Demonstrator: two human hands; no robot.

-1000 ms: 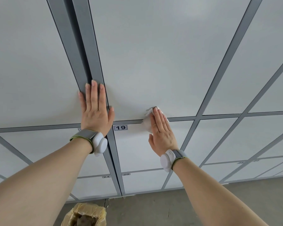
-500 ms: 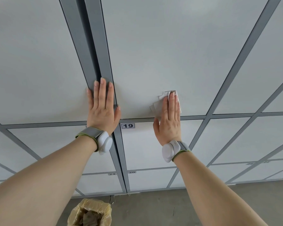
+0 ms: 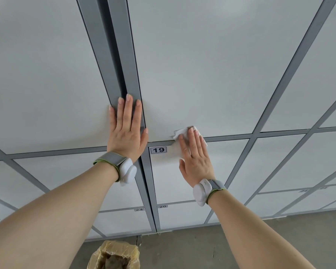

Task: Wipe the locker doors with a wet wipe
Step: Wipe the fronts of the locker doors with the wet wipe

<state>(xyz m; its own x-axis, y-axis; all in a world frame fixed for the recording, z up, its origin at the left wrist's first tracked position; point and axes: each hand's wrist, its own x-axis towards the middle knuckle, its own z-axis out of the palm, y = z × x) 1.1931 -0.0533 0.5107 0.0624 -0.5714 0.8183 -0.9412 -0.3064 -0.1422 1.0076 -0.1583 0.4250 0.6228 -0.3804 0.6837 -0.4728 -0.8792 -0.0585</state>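
Locker room, bank of numbered grey locker doors (image 3: pixel 202 65), bare concrete floor (image 3: pixel 192 247), lined bin (image 3: pixel 113 253)

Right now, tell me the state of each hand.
Left hand: open, flat on the frame, holding nothing.
Right hand: open, pressing the wipe flat against the doors.

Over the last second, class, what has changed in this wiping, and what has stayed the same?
The right hand, flat on the wet wipe, slid it up the large door, then back down to that door's lower edge near label 19. Nothing was gripped or released. The left hand stayed flat on the grey upright.
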